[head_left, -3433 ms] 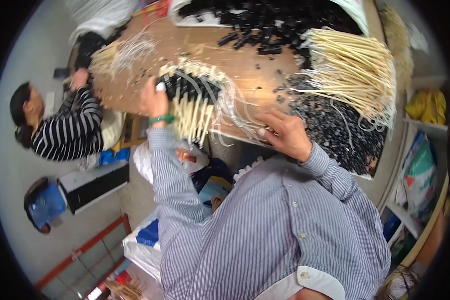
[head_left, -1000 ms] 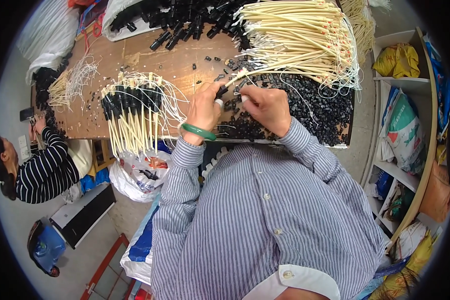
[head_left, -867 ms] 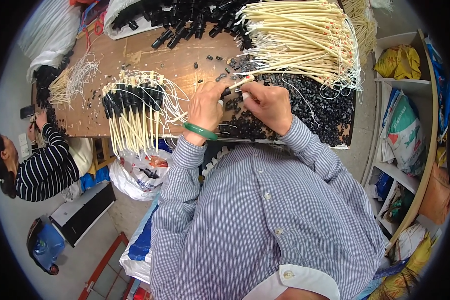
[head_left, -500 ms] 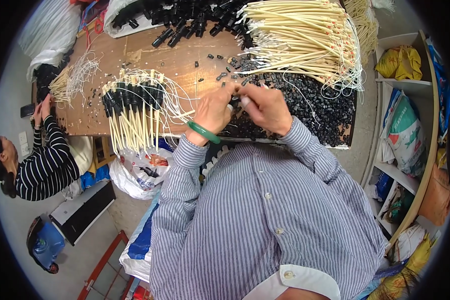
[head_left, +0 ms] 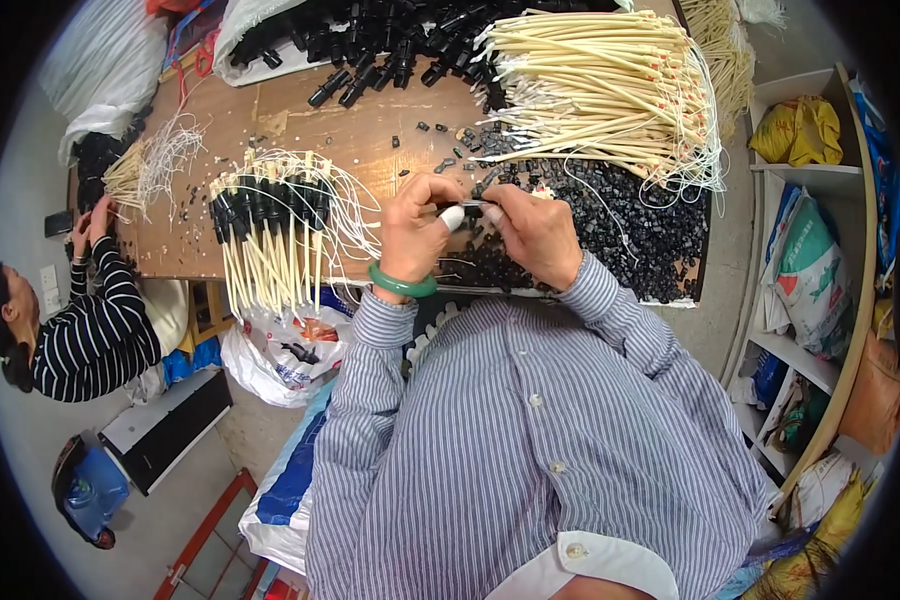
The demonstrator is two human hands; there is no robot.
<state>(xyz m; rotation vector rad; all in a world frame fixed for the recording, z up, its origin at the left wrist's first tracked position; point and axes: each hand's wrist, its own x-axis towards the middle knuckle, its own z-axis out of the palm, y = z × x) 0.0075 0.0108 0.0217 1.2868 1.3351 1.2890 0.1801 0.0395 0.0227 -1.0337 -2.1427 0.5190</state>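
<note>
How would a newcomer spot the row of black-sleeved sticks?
On the brown table, find the near edge left of the left hand. There lies a row of cream sticks, lower ends overhanging the edge. Black sleeves around them set it apart from the sleeveless cream pile farther right.

Bright, clear middle; black, curved rim

Thin pale piece (head_left: 475,204) between bare left hand (head_left: 418,225) and bare right hand (head_left: 542,232) is mostly finger-covered, too small to ID; top edge crops black tubular plastic fittings (head_left: 402,48) and bulky white sack (head_left: 112,60).
</note>
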